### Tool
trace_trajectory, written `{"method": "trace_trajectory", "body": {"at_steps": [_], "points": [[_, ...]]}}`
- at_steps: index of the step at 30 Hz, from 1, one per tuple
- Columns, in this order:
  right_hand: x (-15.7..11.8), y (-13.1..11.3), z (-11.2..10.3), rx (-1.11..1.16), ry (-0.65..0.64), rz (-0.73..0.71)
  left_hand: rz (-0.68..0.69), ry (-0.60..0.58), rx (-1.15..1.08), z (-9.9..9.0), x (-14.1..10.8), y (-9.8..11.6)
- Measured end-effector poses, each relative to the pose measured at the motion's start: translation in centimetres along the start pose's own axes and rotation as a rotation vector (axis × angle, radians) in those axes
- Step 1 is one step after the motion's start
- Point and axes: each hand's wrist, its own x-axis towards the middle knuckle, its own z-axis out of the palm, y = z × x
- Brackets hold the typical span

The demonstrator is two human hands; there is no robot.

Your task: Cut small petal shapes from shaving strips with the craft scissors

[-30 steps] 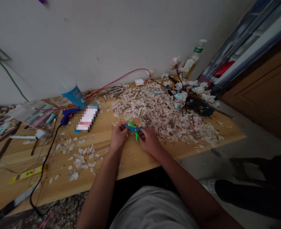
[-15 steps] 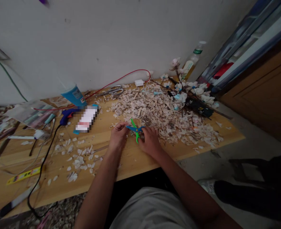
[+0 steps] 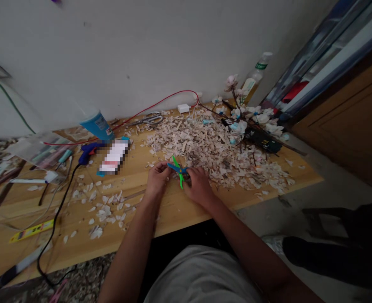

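My right hand (image 3: 198, 184) is closed round the handles of small blue and green scissors (image 3: 180, 170), whose blades stand apart. The blue blade reaches to the fingertips of my left hand (image 3: 157, 176), which are pinched together. Whatever those fingers hold is too small or hidden to make out. Just beyond both hands spreads a large heap of pale, dry petal-like pieces (image 3: 201, 143). More loose pale petals (image 3: 105, 213) lie on the wooden table (image 3: 116, 240) to the left of my left forearm.
At the back stand a blue cup (image 3: 97, 126) and metal scissors (image 3: 153, 118). A phone (image 3: 114, 156) and a blue glue gun (image 3: 87, 152) with a black cord lie left. White-blossomed branches (image 3: 255, 122) and a bottle (image 3: 255, 80) are at right. A person's leg (image 3: 318, 256) shows at lower right.
The scissors' blue blade has tilted a little, its tip rising toward my left fingertips. Both hands stay in nearly the same place, and the whole view has shifted slightly.
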Motion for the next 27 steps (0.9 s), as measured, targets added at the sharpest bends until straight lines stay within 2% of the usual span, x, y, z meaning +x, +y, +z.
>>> {"method": "trace_trajectory", "body": {"at_steps": [3,13,19,27], "points": [[0.0,0.0,0.0,-0.005,-0.014,-0.003,-0.007,0.007,-0.06,0.1,0.0,0.2],[0.4,0.3,-0.5,0.109,-0.026,-0.001,-0.148,-0.014,-0.256,0.4,-0.3,1.1],[0.3,0.3,-0.6,0.123,-0.031,-0.03,-0.181,-0.06,-0.177,0.3,-0.3,0.8],[0.2,0.4,-0.4,0.086,-0.029,-0.016,-0.123,-0.07,-0.082,-0.1,0.0,0.2]]}}
